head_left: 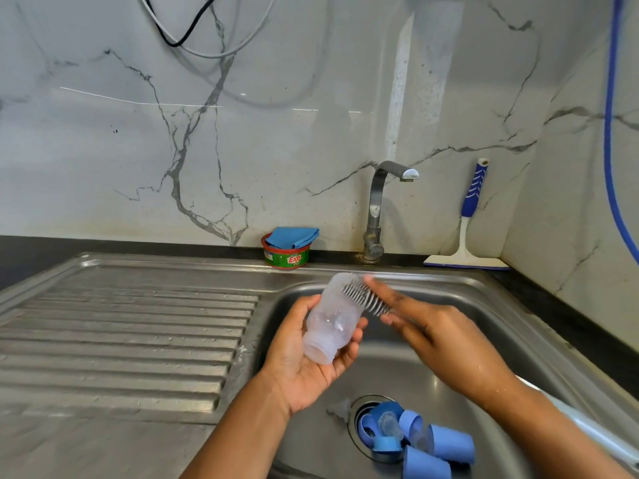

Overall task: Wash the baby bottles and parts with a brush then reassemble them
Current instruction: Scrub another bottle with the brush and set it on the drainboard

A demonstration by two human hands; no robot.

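Left grip [304,361]: curled round the bottle [328,319], thumb on one side and fingers on the other, near the neck end.
Right grip [446,344]: closed on the brush [366,299], forefinger laid along it; the handle is hidden under my palm.
Bottle: over the sink [484,305], tilted, open neck toward me, base away; the ribbed brush head lies against its far end.
Handling: I judge it light, thin clear plastic, wet and slippery. It is best held at the neck shoulder and not squeezed.
Brush: the ribs look soft and bendy.
Other parts: blue caps and rings [415,440] are heaped at the drain, below my right grip.
Room: open basin beneath both grips, drainboard [138,333] beside my left grip, tap [377,209] well beyond the brush.
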